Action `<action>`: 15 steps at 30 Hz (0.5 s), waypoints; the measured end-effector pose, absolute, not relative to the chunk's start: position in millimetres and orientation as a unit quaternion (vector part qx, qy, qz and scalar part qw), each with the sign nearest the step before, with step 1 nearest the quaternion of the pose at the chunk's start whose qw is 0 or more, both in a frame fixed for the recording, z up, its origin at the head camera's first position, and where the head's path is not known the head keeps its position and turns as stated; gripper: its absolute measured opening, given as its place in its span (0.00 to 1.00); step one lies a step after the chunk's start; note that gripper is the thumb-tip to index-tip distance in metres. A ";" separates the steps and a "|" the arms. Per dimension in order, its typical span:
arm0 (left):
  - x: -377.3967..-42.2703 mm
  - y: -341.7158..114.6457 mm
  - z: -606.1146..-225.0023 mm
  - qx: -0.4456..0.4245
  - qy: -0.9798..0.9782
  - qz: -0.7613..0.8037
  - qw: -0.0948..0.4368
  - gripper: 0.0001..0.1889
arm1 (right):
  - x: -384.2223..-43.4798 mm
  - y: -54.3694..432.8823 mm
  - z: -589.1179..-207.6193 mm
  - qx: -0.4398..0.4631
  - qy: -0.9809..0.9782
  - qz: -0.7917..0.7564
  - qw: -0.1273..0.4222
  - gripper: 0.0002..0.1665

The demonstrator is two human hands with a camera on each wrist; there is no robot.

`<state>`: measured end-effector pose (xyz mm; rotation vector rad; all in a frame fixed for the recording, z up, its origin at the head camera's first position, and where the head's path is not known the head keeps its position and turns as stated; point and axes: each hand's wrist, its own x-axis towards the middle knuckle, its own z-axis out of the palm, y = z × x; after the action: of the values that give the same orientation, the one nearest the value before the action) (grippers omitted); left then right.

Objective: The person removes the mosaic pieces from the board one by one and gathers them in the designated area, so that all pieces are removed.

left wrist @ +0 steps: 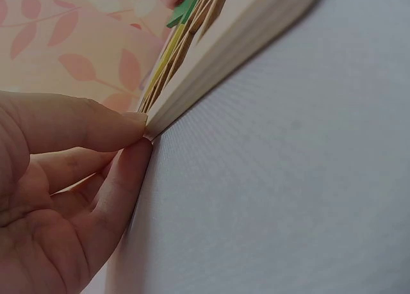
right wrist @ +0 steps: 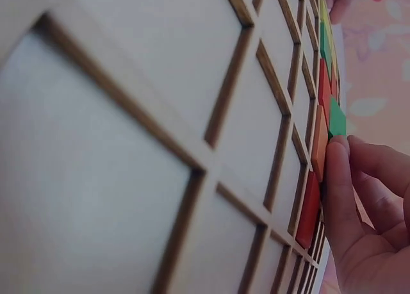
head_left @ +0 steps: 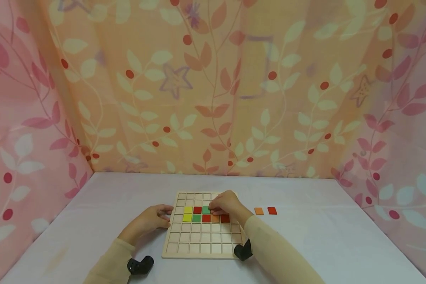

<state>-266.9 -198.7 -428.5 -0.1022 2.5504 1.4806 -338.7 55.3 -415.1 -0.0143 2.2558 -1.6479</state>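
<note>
A square wooden grid board [head_left: 200, 255] lies on the table. At its left edge my left hand [head_left: 152, 219] touches the rim with thumb and fingertips spread. The left wrist view shows the thumb [left wrist: 96, 124] right at the edge. My right hand [head_left: 228, 205] reaches over the board, pinching a green tile [right wrist: 336, 116] between thumb and finger; the tile tilts at the upper row. That row also has a yellow tile [head_left: 188, 210] and a red tile [head_left: 197, 210]. The nearer row runs yellow, green [head_left: 197, 218], red, orange [head_left: 215, 218], red, the last partly under the hand.
To the right of the board, an orange tile [head_left: 258, 211] and a red tile [head_left: 272, 210] lie on the white tabletop [head_left: 316, 232]. A patterned cloth [head_left: 213, 86] hangs behind and at both sides. Black wrist devices [head_left: 140, 266] sit on the sleeves.
</note>
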 end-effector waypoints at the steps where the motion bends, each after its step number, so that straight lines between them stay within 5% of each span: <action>1: -266.7 -198.6 -428.5 -0.035 0.861 0.498 0.095 0.31 | -338.3 55.5 -414.7 -0.008 0.796 -0.581 0.171 0.06; 15: -267.3 -199.2 -431.4 -0.034 0.861 0.499 0.094 0.31 | -335.3 56.1 -413.4 -0.017 0.801 -0.575 0.167 0.06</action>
<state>-267.3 -199.2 -431.4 -0.1021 2.5537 1.4808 -335.3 56.1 -413.4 -0.0495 2.2793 -1.6371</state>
